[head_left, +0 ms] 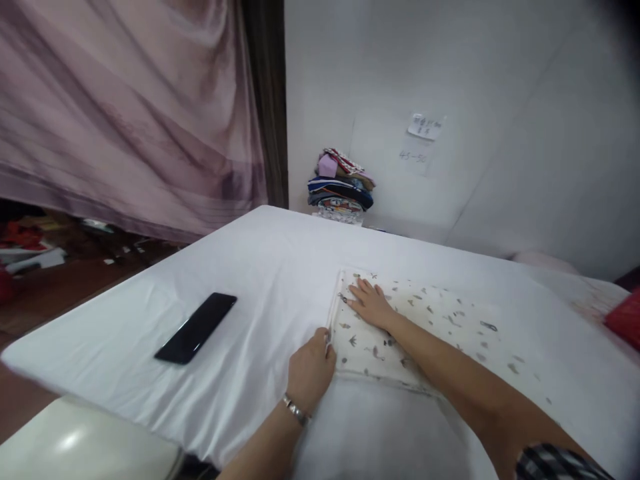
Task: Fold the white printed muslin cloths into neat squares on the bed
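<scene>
A cream cloth with small grey and brown prints lies folded flat on the white-covered table. My left hand, with a silver bracelet at the wrist, pinches the left edge of this cloth between thumb and fingers. Across the cloth's upper left part my right hand rests palm down, its fingers spread. The cloth reaches away to the right, partly hidden beneath my right forearm. A small zip-pull-like shape shows on its far part; whether it is printed or real is unclear.
A black phone-like slab lies on the table at left. Folded fabrics are stacked behind the far edge, by a wall with paper notes. A pink curtain hangs at left. A red object sits at far right.
</scene>
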Tool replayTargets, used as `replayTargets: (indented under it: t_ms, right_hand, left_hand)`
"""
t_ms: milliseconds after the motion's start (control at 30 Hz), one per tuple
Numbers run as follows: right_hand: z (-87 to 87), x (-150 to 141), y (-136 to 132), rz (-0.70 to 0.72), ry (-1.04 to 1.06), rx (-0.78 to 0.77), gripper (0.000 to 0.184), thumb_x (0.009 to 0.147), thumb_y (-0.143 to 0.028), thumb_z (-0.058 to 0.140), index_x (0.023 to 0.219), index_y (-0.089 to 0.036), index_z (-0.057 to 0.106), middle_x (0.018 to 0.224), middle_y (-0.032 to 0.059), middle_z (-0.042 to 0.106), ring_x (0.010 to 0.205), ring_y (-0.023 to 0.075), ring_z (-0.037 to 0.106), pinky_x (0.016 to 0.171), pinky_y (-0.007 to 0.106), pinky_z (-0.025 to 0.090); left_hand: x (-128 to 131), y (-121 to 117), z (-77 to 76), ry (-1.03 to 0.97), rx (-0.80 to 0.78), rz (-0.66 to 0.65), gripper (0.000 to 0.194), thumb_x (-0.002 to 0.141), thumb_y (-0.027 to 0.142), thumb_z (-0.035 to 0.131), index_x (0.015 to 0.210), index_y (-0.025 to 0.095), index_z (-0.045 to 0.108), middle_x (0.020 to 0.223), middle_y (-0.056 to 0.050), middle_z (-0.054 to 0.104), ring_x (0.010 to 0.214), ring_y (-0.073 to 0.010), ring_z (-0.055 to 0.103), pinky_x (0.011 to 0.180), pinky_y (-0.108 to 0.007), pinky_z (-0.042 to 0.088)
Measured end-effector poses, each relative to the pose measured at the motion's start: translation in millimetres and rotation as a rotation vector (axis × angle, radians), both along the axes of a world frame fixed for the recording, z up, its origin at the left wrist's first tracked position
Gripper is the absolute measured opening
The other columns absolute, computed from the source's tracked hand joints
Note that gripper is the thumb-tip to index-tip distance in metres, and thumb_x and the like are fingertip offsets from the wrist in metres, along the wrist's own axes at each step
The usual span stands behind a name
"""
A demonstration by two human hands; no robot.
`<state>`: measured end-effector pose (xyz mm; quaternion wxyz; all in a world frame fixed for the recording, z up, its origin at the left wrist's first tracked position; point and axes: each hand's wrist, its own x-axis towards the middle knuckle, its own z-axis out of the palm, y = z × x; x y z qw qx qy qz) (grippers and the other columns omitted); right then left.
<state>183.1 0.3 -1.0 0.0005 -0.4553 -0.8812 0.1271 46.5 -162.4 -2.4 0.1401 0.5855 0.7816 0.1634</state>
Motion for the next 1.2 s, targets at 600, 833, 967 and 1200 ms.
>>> replayTargets:
  t_ms: [600,833,967,1200]
  right_hand:
    - [23.7,169,-95,-0.31,0.364,0.009,0.051,0.082,-0.043,0.047,0.129,-0.023,0.047,0.143,0.0057,0.031,0.133,0.0228,0.021,0.109,0.043,0.008]
    - [17.3,310,-105,-1.059,0.641,-0.033,0.033,0.079,-0.029,0.049,0.104,-0.013,0.061,0.097,0.009,0.065,0.089,0.0208,0.06,0.073,0.033,0.05]
    - [10.2,329,-128,-1.13,0.719,-0.186,0.024,0.077,-0.028,0.052,0.092,-0.014,0.064,0.077,0.0051,0.065,0.064,0.0131,0.059,0.052,0.021,0.048]
    - [6.1,327,-142,-1.141,0.783,-0.321,0.023,0.074,-0.037,0.059,0.073,-0.014,0.063,0.047,-0.0006,0.055,0.04,0.0081,0.048,0.038,0.017,0.037]
  left_hand:
    - [-19,7,15.8,-0.087,-0.059,0.056,0.043,0.083,0.045,0.03,0.117,0.022,0.042,0.086,-0.004,0.062,0.072,-0.0213,0.06,0.057,-0.028,0.038]
    - [-15,9,23.3,-0.033,-0.122,0.054,0.04,0.082,0.047,0.033,0.116,0.026,0.042,0.088,0.0,0.062,0.072,-0.0195,0.059,0.056,-0.025,0.036]
    - [-12,10,27.7,0.021,-0.163,0.078,0.039,0.081,0.047,0.034,0.115,0.028,0.041,0.091,0.002,0.062,0.073,-0.0186,0.058,0.056,-0.023,0.036]
    - [-9,11,30.0,0.059,-0.178,0.089,0.041,0.081,0.048,0.034,0.116,0.028,0.042,0.092,0.002,0.061,0.075,-0.0186,0.058,0.056,-0.022,0.035]
